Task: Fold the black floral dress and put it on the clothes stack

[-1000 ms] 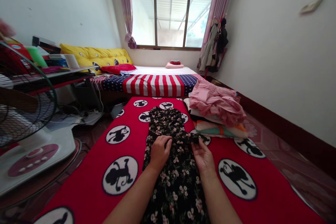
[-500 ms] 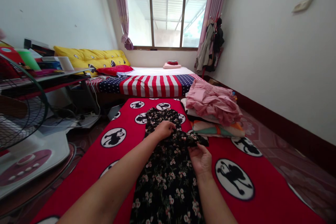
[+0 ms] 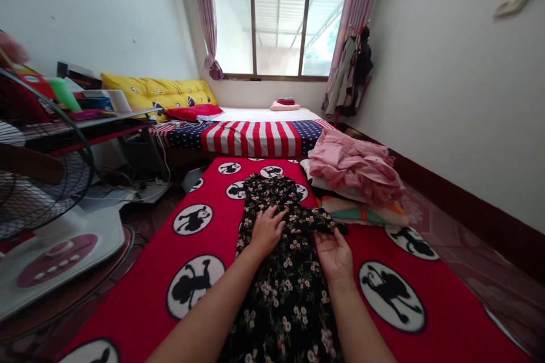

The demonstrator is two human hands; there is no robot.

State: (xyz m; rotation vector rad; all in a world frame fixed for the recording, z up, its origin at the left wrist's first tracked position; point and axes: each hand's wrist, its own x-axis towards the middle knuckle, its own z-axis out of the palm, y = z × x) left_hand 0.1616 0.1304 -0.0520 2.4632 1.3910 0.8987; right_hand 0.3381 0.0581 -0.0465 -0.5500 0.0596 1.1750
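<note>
I have a black floral-print dress (image 3: 283,300) lying lengthwise on the red monkey-print blanket (image 3: 145,272), its lower end cut off by the bottom of my view. My left grip (image 3: 267,232) rests flat on the dress's upper part, fingers spread, pinching nothing. My right grip (image 3: 334,255) lies palm up under the end of a dark sleeve (image 3: 327,221), fingers slightly curled; I cannot tell whether they pinch the cloth. The dark print makes the folds hard to read. Beyond the blanket's far right corner, a crumpled pink garment (image 3: 355,167) partly hides folded bedding (image 3: 361,211).
</note>
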